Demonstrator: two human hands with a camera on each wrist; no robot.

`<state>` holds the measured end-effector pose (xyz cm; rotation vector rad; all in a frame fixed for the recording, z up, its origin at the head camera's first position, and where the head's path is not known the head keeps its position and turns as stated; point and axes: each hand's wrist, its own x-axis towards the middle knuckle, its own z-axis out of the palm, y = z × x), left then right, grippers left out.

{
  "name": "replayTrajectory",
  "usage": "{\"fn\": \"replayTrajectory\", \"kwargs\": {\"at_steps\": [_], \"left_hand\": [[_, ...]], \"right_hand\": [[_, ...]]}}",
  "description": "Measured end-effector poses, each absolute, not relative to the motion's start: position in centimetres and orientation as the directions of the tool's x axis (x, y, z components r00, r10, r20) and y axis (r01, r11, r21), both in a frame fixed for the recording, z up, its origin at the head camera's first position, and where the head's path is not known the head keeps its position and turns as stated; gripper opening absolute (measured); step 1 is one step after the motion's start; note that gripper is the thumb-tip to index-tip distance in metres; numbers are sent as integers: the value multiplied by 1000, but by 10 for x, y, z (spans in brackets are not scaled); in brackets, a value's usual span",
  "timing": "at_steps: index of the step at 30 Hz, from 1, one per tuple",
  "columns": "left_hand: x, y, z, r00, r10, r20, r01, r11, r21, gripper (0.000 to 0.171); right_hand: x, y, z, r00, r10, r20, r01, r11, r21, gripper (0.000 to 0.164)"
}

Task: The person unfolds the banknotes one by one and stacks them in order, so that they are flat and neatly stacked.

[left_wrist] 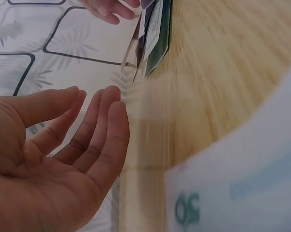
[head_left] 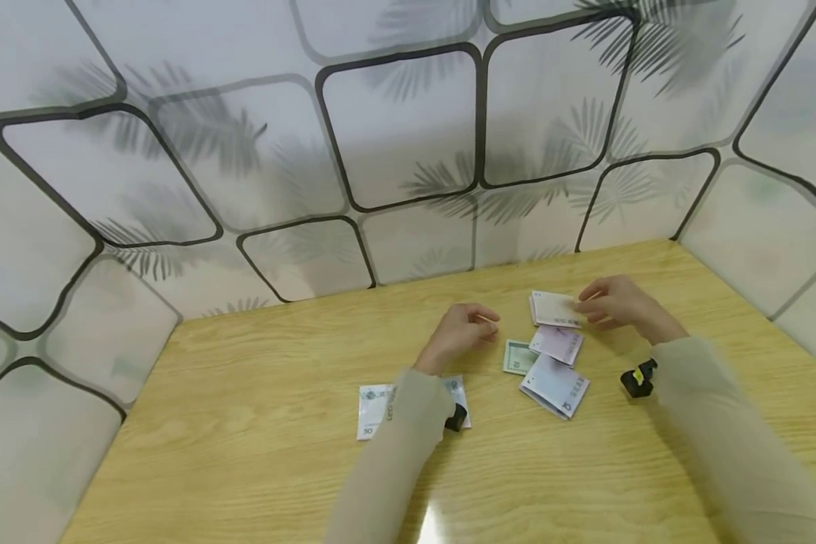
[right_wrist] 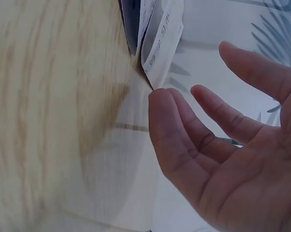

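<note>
My left hand point(head_left: 459, 332) hovers over the table with loosely bent fingers and nothing in them. Beneath its wrist lies a pale banknote point(head_left: 370, 415) marked 50, partly covered by the sleeve. To the right is a loose cluster of folded banknotes: a whitish one point(head_left: 554, 310) at the back, a pinkish one point(head_left: 559, 344), a green one point(head_left: 516, 359) and a bluish-white one point(head_left: 556, 384) in front. My right hand point(head_left: 615, 306) is at the right edge of the whitish banknote. In the right wrist view its fingertips point(right_wrist: 160, 99) are by the note's corner, thumb well apart.
The wooden table point(head_left: 258, 453) meets a pale, patterned curtain-like backdrop point(head_left: 408, 128) at the back and both sides. A small black device point(head_left: 638, 379) is at the right wrist, another point(head_left: 456, 418) at the left.
</note>
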<state>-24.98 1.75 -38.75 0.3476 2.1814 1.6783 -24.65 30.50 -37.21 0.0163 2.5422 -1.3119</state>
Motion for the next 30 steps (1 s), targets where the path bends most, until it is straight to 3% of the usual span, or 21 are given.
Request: {"fn": "replayTrajectory", "kwargs": {"at_steps": [6,30], "left_hand": [[-258,32,-391,-893,423,-151,-56,230,972,24],[-272,72,-395,-894,394,-212,-123,239,963,28]], "right_hand": [[-252,301,-374,-952,-82,-296,192,593,-782,50],[-254,292,-373,-950,-70,-304,213,562,-799,53]]}}
